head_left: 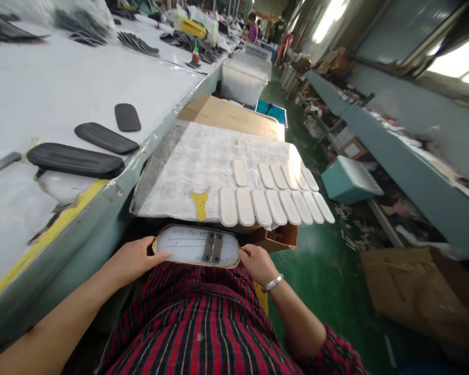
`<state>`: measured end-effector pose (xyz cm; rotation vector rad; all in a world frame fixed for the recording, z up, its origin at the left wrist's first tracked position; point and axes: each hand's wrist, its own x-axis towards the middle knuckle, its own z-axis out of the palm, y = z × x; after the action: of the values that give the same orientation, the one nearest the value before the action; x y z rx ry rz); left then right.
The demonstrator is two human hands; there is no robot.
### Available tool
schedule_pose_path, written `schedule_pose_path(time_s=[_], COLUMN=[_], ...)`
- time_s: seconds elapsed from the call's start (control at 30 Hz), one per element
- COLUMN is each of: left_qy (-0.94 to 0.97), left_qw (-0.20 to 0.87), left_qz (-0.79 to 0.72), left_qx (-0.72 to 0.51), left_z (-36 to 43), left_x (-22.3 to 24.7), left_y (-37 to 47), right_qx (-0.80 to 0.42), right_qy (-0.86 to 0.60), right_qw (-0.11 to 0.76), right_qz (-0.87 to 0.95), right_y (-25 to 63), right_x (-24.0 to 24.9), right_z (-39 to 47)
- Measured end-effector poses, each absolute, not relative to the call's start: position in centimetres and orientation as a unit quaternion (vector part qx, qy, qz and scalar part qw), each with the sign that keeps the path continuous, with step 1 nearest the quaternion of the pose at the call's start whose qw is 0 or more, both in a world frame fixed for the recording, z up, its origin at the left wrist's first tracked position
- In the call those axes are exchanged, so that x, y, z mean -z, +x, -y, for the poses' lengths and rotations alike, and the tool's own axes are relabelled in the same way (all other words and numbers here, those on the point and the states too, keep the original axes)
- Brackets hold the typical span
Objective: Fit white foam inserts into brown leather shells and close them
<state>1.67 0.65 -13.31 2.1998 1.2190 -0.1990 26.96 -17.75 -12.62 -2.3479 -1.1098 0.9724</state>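
Observation:
Across my lap lies a long rounded translucent white plate (187, 247) with a dark metal hinge (212, 247) on it and a brownish rim. My left hand (138, 258) grips its left end, thumb on top. The fingers of my right hand (258, 264) pinch the rim at its right end. Just beyond the plate, several off-white oval pieces (262, 207) lie in two rows on a white-covered board (191, 156). A yellow Y-shaped piece (200, 203) lies to the left of the rows.
At left, a long white-topped table (54, 78) bears stacked black oval pieces (76, 160) near its edge. A cardboard box (273, 238) stands under the board's right side. Clear plastic bins (244, 80) stand farther back. On the right are a teal bin (349, 179) and a large carton (414, 291).

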Motion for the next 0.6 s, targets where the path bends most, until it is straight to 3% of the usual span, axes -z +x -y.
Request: schedule_pose_path(time_s=[0.2,0.4,0.6], left_qy=[0.833,0.846,0.861], left_qw=[0.33,0.264,0.232], left_qz=[-0.44,-0.453,-0.441], left_qx=[0.068,0.096,0.101], left_z=[-0.5,-1.2,-1.1], left_x=[13.6,14.1,14.1], left_y=[1.0,1.0,1.4], right_qx=[-0.465,-0.298,-0.442], right_qy=[-0.813,-0.845,-0.814], right_qw=[0.169,0.051,0.055], right_qz=[0.307,0.44,0.373], right_y=[28.2,27.4,28.5], right_x=[12.6,11.3,13.2], right_z=[16.6,15.8,15.1])
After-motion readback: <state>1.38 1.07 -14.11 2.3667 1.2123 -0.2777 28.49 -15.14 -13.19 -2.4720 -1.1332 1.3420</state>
